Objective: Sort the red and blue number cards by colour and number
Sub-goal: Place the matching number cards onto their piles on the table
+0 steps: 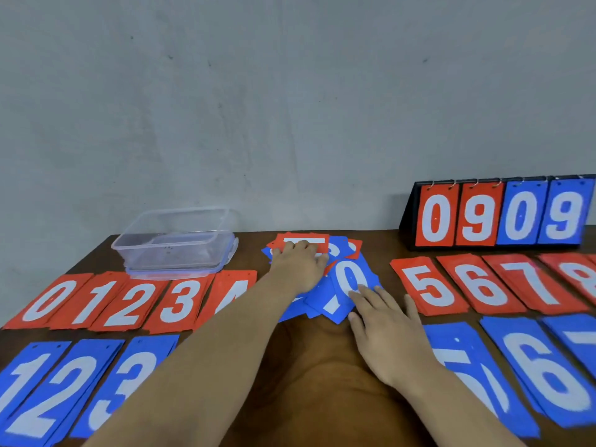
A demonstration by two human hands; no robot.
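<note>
A loose heap of mixed red and blue number cards (338, 253) lies at the middle back of the brown table (309, 366). My left hand (301, 262) rests flat on the heap's red top card (317, 240). My right hand (385, 330) lies with straight fingers touching the near edge of a blue 0 card (350, 279). Red stacks 0 to 4 (129, 301) run along the left, red 5 to 8 (483, 282) along the right. Blue stacks 1, 2, 3 (54, 382) sit front left, blue 5, 6, 7 (522, 366) front right.
A clear plastic box (177, 243) stands on its lid at the back left. A black flip scoreboard (503, 214) showing 09 in red and 09 in blue stands at the back right. A grey wall rises behind the table.
</note>
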